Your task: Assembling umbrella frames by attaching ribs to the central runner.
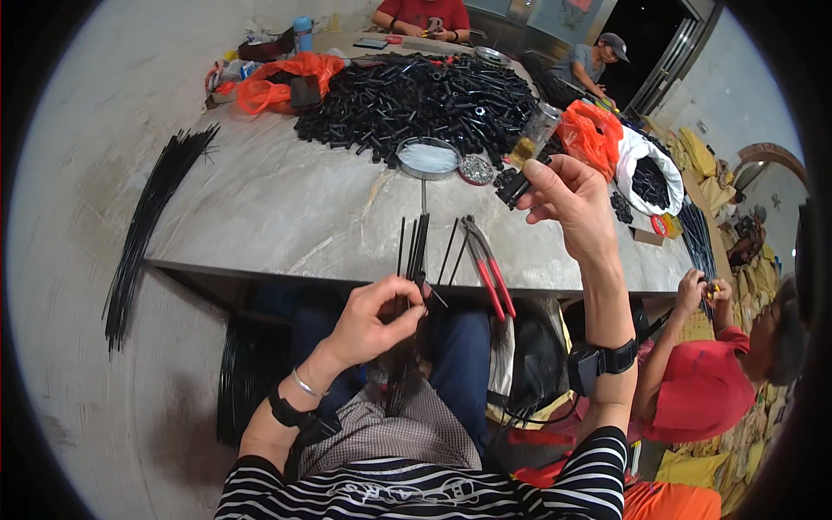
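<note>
My right hand [568,195] is raised over the table's right side, thumb and fingers closed on short black plastic pieces [515,187]. At the table's near edge, my left hand [377,319] is pinched, and what sits between its fingertips is too small to name. Thin black rods [419,247] lie right beside those fingertips, jutting over the edge, and more hang down over my lap. Red-handled pliers [492,277] rest to the right of the rods, handles over the edge. Behind them are a round dish [428,158] with pale contents and a small tin [476,170] of metal bits.
A large heap of black parts [416,100] covers the table's back. Around it are orange bags [591,130], a clear jar [539,126] and a white sack [648,173]. A long rod bundle [156,217] leans over the left edge. Several people work nearby, one close on my right.
</note>
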`<state>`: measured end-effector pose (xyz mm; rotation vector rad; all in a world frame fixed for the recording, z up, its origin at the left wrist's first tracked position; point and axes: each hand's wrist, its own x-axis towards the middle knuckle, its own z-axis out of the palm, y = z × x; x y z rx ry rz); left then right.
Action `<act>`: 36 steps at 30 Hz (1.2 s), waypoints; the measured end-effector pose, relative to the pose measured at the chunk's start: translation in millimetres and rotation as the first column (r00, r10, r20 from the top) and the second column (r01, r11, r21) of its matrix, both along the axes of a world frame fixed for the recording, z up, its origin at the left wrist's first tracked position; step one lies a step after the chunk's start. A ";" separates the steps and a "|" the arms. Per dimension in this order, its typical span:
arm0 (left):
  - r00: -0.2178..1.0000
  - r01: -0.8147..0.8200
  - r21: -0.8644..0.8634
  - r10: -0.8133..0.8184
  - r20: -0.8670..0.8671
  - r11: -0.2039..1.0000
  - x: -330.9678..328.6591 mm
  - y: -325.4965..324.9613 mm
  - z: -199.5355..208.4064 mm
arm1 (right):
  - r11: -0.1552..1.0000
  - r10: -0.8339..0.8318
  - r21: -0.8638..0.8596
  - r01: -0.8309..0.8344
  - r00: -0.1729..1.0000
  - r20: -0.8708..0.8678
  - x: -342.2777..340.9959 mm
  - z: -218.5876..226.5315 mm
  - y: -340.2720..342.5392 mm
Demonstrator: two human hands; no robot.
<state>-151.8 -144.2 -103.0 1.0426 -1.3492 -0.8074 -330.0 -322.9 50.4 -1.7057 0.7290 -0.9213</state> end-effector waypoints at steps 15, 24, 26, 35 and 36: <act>1.000 0.005 -0.043 -0.004 0.023 0.999 -29.2 19.4 18.5 | 0.986 -0.025 -0.159 0.054 0.983 0.181 -13.9 -25.2 110.4; 0.998 0.011 -0.079 -0.016 -0.061 0.997 -26.9 15.7 20.8 | 0.919 -0.110 -0.370 0.135 0.990 0.087 11.4 -61.1 112.1; 0.996 0.035 -0.057 -0.040 -0.081 0.998 -25.9 14.3 20.6 | 0.951 -0.073 -0.294 0.096 0.993 0.090 12.4 -62.9 107.2; 0.972 0.029 -0.056 -0.041 -0.231 0.998 -20.4 7.0 13.4 | 0.965 0.104 -0.219 -0.145 0.977 -0.188 19.9 -55.4 85.8; 0.972 0.028 -0.053 -0.040 -0.233 0.998 -19.2 6.6 12.7 | 0.960 0.120 -0.223 -0.170 0.968 -0.219 20.3 -56.5 83.8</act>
